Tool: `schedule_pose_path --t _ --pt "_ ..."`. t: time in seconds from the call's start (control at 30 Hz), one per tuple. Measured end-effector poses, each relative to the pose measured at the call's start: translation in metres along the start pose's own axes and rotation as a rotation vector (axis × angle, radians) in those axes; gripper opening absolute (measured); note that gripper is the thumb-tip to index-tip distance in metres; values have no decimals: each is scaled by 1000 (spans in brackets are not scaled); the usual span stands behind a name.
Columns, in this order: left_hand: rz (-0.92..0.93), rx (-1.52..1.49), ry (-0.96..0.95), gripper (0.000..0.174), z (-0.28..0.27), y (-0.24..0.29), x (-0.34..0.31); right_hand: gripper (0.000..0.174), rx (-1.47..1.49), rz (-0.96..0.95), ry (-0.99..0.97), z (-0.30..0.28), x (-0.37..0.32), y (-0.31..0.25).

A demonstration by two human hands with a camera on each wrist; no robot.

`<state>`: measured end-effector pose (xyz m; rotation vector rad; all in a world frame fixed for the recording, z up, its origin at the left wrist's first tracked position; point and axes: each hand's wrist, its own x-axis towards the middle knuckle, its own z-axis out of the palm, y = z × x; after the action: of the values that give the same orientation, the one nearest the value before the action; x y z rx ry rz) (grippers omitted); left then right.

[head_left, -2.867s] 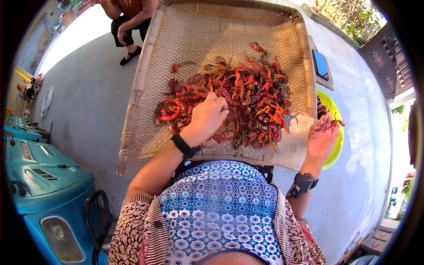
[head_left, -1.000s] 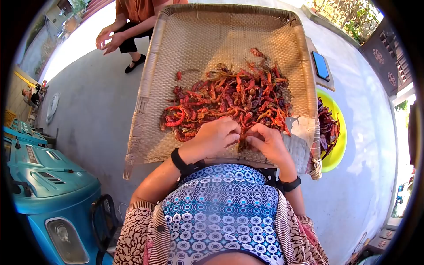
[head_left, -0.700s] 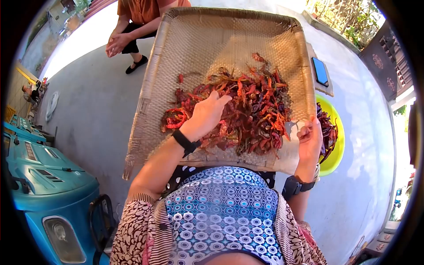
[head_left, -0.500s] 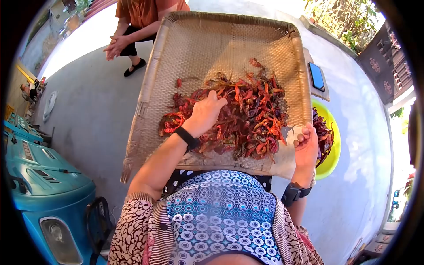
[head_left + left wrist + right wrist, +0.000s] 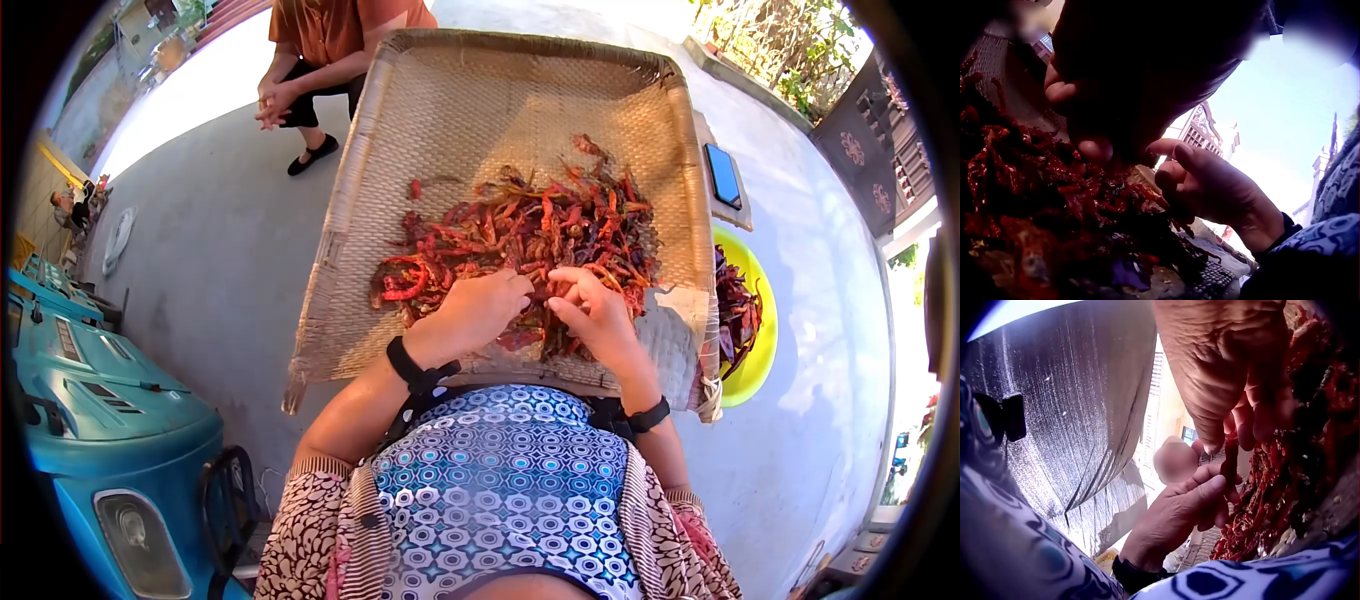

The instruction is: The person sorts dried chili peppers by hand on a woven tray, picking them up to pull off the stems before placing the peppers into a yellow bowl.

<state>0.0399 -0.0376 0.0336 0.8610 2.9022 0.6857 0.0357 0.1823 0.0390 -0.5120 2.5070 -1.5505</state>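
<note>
A heap of dried red chili peppers (image 5: 520, 225) lies on a woven tray (image 5: 480, 95) in front of my body. Over its near edge my left hand (image 5: 485, 305) and right hand (image 5: 600, 315) meet, fingertips close together. One dark red chili pepper (image 5: 1230, 462) stands between them in the right wrist view. Thumb and fingers of the left hand pinch its lower part, while the right fingertips grip its upper end. Deep shadow covers most of the left hand in the left wrist view, and the pepper is hidden there.
Right of the tray stands a yellow-green basin (image 5: 765, 345) with dark red peppers in it. A phone (image 5: 722, 175) lies on a board beyond it. At the upper left a person (image 5: 335, 65) sits beside the tray. A teal vehicle (image 5: 120, 420) stands at the left.
The right hand has come from the tray's right side near the basin to the middle. My left hand has drawn back from the heap towards my body, and both now meet at a pepper.
</note>
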Motion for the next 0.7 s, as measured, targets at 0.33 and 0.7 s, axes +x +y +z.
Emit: schedule_pose_path --t 0.33,0.7 --pt "-126 -143 179 29 -2 -17 3 21 260 126 315 -31 -16 13" --pt "-24 -64 277 21 -3 -32 15 31 286 181 860 -94 -39 45"
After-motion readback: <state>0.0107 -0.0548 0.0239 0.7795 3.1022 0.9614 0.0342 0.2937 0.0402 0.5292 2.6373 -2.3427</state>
